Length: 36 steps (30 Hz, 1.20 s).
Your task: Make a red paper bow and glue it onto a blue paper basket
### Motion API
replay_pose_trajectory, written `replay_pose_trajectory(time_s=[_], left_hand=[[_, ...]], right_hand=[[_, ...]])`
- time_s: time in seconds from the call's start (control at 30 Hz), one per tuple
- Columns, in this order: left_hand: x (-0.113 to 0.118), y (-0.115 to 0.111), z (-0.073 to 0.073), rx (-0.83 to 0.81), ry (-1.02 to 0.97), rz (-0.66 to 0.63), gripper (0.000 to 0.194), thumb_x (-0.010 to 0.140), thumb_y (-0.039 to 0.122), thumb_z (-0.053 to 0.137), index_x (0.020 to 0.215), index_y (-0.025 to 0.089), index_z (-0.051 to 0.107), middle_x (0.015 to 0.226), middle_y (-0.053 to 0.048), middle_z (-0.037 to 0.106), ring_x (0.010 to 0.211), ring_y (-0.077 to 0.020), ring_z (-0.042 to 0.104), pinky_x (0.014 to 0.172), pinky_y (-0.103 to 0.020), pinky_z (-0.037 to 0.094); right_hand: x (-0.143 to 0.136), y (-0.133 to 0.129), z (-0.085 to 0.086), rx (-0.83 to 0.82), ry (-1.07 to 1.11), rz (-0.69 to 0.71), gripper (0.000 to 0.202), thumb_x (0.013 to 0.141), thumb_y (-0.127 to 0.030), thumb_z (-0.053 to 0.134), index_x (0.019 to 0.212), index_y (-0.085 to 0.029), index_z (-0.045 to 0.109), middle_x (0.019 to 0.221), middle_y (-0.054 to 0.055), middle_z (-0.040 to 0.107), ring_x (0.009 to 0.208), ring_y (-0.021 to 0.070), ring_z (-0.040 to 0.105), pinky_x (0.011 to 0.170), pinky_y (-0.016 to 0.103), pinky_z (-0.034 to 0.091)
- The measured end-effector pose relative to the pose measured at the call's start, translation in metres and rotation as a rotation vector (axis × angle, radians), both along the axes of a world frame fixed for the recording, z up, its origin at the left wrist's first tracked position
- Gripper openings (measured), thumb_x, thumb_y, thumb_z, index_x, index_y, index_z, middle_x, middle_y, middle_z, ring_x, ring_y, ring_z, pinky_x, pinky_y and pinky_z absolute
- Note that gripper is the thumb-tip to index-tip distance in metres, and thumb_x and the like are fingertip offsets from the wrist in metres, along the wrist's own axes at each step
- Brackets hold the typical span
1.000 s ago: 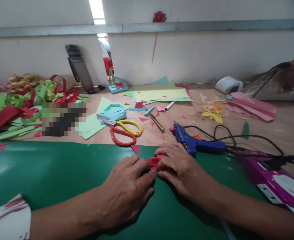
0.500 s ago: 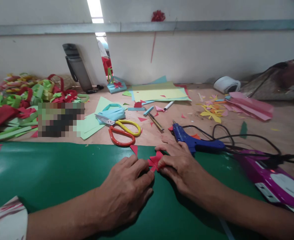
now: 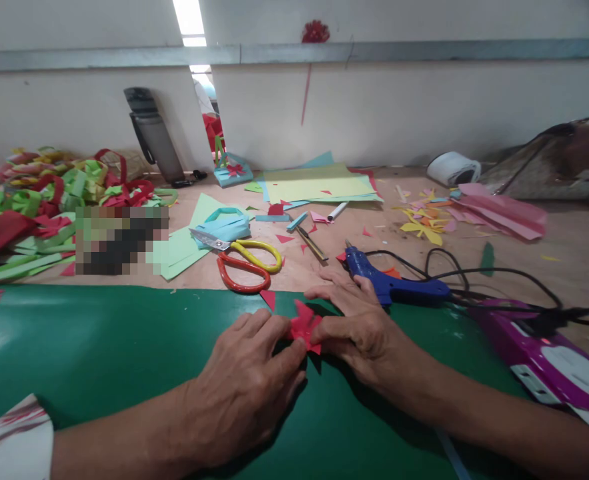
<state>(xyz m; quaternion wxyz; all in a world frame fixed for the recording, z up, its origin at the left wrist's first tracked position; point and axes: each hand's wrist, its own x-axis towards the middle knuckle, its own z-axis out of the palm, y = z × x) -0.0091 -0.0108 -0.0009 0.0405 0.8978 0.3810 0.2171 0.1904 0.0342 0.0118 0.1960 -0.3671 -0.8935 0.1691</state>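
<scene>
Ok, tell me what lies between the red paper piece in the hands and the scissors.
In the head view, a small red paper triangle lies between the red paper piece and the scissors, at the green mat edge; otherwise bare mat and table.

Paper flower [image 3: 304,328] on mat [image 3: 99,347] between your hands; scissors [image 3: 241,260] behind, glue gun [image 3: 394,283] right, scraps [image 3: 34,207] far left.

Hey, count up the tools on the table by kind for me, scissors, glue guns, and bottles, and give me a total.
Scissors: 1
Glue gun: 1
Bottle: 1
Total: 3
</scene>
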Motion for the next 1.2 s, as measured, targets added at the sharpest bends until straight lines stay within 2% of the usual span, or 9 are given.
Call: replay_pose_trajectory(time_s=[0.17, 0.43, 0.7, 0.93, 1.03, 1.2], left_hand=[[0.000, 0.001, 0.001, -0.096, 0.070, 0.001, 0.019, 0.091, 0.025, 0.045, 0.100, 0.017, 0.061, 0.089, -0.008, 0.053, 0.077, -0.0226, 0.045, 0.063, -0.037, 0.038], [0.002, 0.000, 0.001, -0.091, 0.096, 0.012, 0.020, 0.092, 0.026, 0.042, 0.101, 0.018, 0.059, 0.089, -0.008, 0.052, 0.078, -0.0226, 0.044, 0.064, -0.037, 0.036], [0.006, -0.002, 0.001, -0.060, 0.085, 0.043, 0.019, 0.092, 0.024, 0.041, 0.092, 0.017, 0.059, 0.084, -0.007, 0.052, 0.073, -0.0208, 0.044, 0.063, -0.035, 0.035], [0.006, -0.002, 0.001, -0.074, 0.095, 0.041, 0.020, 0.093, 0.024, 0.040, 0.094, 0.017, 0.059, 0.085, -0.007, 0.053, 0.074, -0.0205, 0.044, 0.063, -0.035, 0.034], [0.006, -0.002, 0.001, -0.077, 0.093, 0.044, 0.020, 0.093, 0.024, 0.040, 0.094, 0.017, 0.059, 0.084, -0.007, 0.053, 0.074, -0.0205, 0.044, 0.064, -0.035, 0.034], [0.006, -0.002, 0.002, -0.080, 0.102, 0.055, 0.020, 0.092, 0.025, 0.040, 0.091, 0.017, 0.059, 0.085, -0.007, 0.053, 0.075, -0.0203, 0.044, 0.065, -0.035, 0.034]], right_hand=[[-0.001, 0.000, 0.000, -0.037, -0.013, -0.028, 0.013, 0.080, -0.015, 0.060, 0.072, -0.024, 0.065, 0.117, 0.005, 0.060, 0.128, 0.0317, 0.037, 0.100, 0.062, 0.016], [-0.001, -0.004, 0.004, -0.122, -0.051, -0.067, 0.013, 0.086, -0.023, 0.053, 0.077, -0.024, 0.062, 0.124, 0.005, 0.055, 0.133, 0.0290, 0.029, 0.102, 0.061, 0.013], [-0.003, -0.003, 0.006, -0.139, -0.065, -0.067, 0.011, 0.085, -0.026, 0.057, 0.077, -0.026, 0.065, 0.125, 0.005, 0.055, 0.131, 0.0280, 0.031, 0.102, 0.059, 0.013], [-0.003, -0.002, 0.005, -0.139, -0.040, -0.039, 0.012, 0.084, -0.025, 0.059, 0.079, -0.029, 0.068, 0.123, 0.004, 0.056, 0.131, 0.0295, 0.031, 0.101, 0.061, 0.013], [-0.004, -0.003, 0.007, -0.145, -0.045, -0.040, 0.013, 0.084, -0.024, 0.058, 0.077, -0.026, 0.067, 0.123, 0.005, 0.056, 0.130, 0.0301, 0.033, 0.102, 0.061, 0.015], [-0.005, -0.003, 0.010, -0.129, -0.115, -0.053, 0.015, 0.086, -0.020, 0.054, 0.074, -0.021, 0.064, 0.124, 0.008, 0.055, 0.133, 0.0316, 0.028, 0.102, 0.061, 0.015]])
